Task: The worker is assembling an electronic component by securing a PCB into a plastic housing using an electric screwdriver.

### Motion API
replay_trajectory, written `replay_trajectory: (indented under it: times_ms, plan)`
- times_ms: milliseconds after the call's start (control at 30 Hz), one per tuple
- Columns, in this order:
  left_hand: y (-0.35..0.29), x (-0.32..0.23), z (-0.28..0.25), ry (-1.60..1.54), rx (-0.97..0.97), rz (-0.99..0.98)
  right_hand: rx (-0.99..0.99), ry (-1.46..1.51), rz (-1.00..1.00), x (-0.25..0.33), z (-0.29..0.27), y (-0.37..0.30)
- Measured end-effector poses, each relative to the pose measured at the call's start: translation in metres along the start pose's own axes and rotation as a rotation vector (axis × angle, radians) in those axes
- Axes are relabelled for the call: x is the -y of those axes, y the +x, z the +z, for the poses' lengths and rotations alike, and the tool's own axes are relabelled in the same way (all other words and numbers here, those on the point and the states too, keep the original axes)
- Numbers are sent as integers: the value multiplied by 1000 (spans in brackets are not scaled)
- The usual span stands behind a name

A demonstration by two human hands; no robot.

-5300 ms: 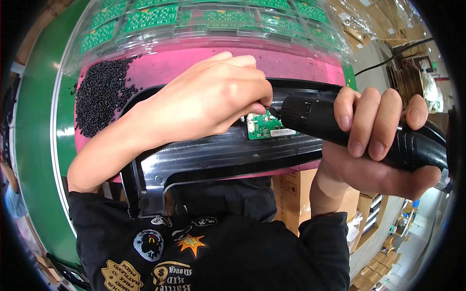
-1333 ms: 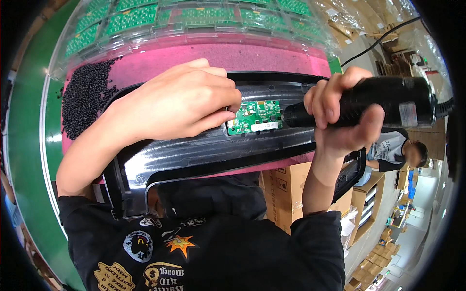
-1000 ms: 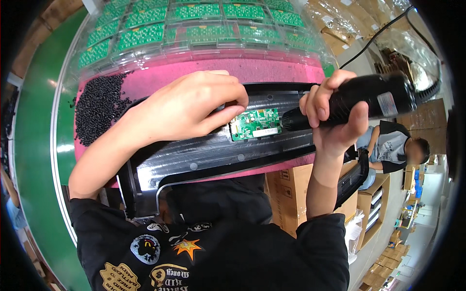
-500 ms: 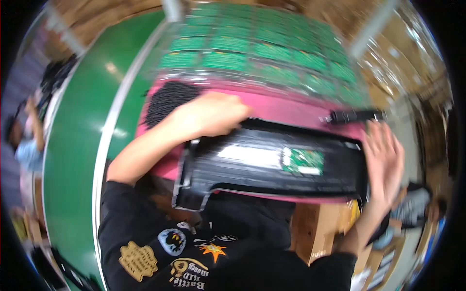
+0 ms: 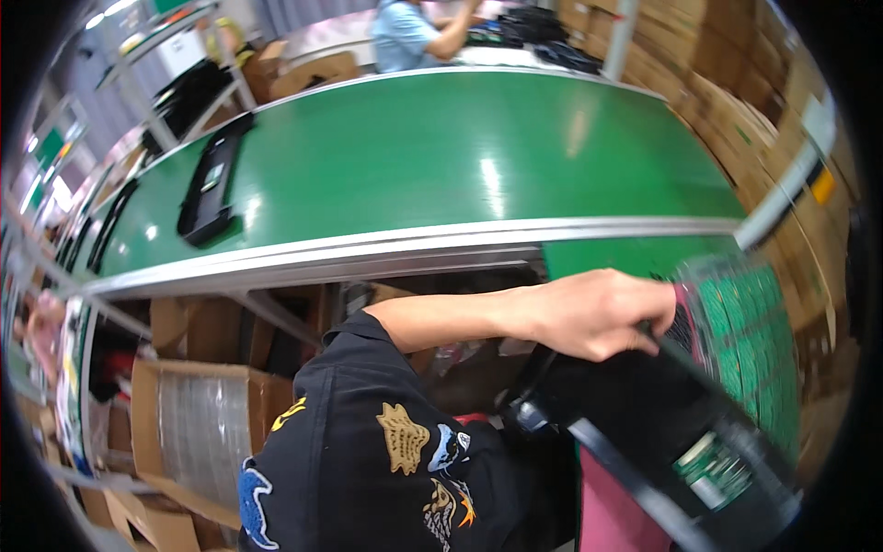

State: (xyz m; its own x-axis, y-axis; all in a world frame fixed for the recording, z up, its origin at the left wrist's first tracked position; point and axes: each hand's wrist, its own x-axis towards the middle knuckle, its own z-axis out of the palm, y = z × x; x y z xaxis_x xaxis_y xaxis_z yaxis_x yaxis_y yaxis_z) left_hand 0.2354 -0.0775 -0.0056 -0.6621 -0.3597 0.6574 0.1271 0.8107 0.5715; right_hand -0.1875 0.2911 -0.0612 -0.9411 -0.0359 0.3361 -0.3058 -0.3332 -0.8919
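Observation:
My left hand [image 5: 598, 313] has its fingers closed over the edge of a long black plastic housing [image 5: 635, 405], which lies tilted at the lower right. Inside the housing sits a small green circuit board [image 5: 713, 471]. Past my fingers are clear trays of green circuit boards [image 5: 750, 340], and a bundle of black cables [image 5: 679, 333] is partly hidden behind the hand. Under the housing a pink mat [image 5: 612, 506] shows. My right hand is out of the picture.
A green conveyor belt [image 5: 395, 156] with a metal rail [image 5: 414, 244] runs across ahead. Another black housing [image 5: 213, 179] lies on its left part. A person in blue [image 5: 405, 41] works beyond it. An open cardboard box [image 5: 198, 419] stands lower left, and stacked cartons [image 5: 727, 120] are at the right.
The view has swung left toward the conveyor belt. My left hand stays on the housing, which now appears at the lower right; my right hand has left the picture.

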Motion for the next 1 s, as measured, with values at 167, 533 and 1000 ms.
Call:
replay_trajectory:
  times_ms: [167, 533, 1000]
  plan:
    - [-29, 9, -39, -272, -571, -415, 204, -65, -23, -71, 28, 38]
    - [-40, 31, -92, -708, -1060, -702, 300, -339, -187, -172, -15, 66]
    - [-108, 205, -197, -675, -1513, -735, -62, -1164, -276, -75, -308, -57]
